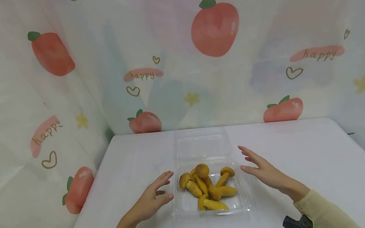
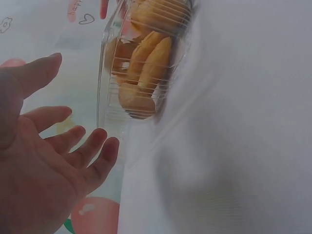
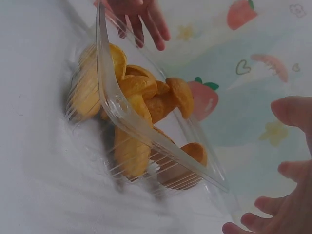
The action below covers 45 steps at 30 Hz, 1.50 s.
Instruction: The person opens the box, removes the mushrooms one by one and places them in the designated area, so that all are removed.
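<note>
A clear plastic box [image 1: 194,206] holds several yellow-brown mushrooms [image 1: 224,191], its clear lid [image 1: 201,146] folded back on the far side. To its left is the left hand [image 1: 150,201], fingers spread and relaxed, touching nothing. On the other side the right hand [image 1: 268,173] hovers near the rim, also empty with fingers apart. The left wrist view shows the left hand [image 2: 58,161] beside the box's ribbed wall [image 2: 139,63]. In the right wrist view the right hand [image 3: 282,204] is apart from the box, mushrooms [image 3: 134,141] showing through its side.
A white table [image 1: 283,208] bears the box. Behind and to the left hangs a pale curtain [image 1: 166,36] printed with red fruit, hearts and stars. Dark devices [image 1: 298,224] are strapped at both wrists, over light yellow sleeves [image 1: 324,210].
</note>
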{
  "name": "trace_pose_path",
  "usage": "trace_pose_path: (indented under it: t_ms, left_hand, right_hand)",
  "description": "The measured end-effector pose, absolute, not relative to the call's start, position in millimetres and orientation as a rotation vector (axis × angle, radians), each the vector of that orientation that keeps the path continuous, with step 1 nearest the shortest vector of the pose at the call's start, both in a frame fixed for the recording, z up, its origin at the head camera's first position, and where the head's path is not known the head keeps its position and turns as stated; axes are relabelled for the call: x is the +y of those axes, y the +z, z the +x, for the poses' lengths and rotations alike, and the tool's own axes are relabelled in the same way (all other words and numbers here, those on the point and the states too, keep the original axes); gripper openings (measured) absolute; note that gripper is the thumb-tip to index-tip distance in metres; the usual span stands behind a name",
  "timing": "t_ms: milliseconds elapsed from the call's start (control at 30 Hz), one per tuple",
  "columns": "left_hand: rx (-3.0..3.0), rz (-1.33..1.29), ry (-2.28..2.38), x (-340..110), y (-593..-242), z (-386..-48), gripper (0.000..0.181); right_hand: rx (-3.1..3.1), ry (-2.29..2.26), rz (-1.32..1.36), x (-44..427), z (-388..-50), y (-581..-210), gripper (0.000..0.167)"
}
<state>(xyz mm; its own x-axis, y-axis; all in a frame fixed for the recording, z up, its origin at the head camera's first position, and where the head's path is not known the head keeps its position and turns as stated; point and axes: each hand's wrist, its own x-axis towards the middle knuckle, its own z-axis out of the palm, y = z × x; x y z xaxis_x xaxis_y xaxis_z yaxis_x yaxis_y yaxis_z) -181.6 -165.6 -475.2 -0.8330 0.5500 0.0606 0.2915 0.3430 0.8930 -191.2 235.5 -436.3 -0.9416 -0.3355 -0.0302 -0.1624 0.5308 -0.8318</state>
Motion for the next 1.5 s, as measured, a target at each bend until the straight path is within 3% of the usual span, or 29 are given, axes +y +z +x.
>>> trace_pose_path:
  t_ms: [400, 1500]
  left_hand:
    - [2.335, 0.751, 1.366, -164.4, -479.2, -172.5, 0.077]
    - [2.374, 0.801, 1.332, -166.7, -486.4, -168.3, 0.076]
  right_hand:
    - [2.603, -1.415, -0.509, 229.0, -182.2, -433.9, 0.071]
    - [2.641, -1.448, -0.76, 203.0, -173.2, -433.6, 0.061]
